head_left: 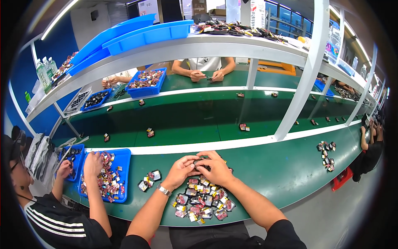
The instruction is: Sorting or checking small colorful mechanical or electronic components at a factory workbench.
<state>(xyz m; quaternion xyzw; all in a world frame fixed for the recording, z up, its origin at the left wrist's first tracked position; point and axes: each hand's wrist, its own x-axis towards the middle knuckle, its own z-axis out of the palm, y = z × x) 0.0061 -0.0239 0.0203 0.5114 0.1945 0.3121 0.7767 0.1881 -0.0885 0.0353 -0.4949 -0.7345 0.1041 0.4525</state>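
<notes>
My left hand (180, 172), with a metal watch on its wrist, and my right hand (215, 169) meet over the green work surface. The fingers of both are closed round one small black-cased electronic unit, mostly hidden by them. Right below, toward me, lies a pile of similar units (202, 200) with red circuit boards and small silver batteries with yellow tape. A few more units (149, 180) form a small cluster left of my left wrist.
Left, a co-worker's hand (93, 164) reaches over a blue tray (127, 176) of boards and batteries. Ahead, beyond a white rail (174, 148), a green belt (186, 120) carries scattered units. A white post (300, 79) rises right. Another cluster of units (327, 155) lies far right.
</notes>
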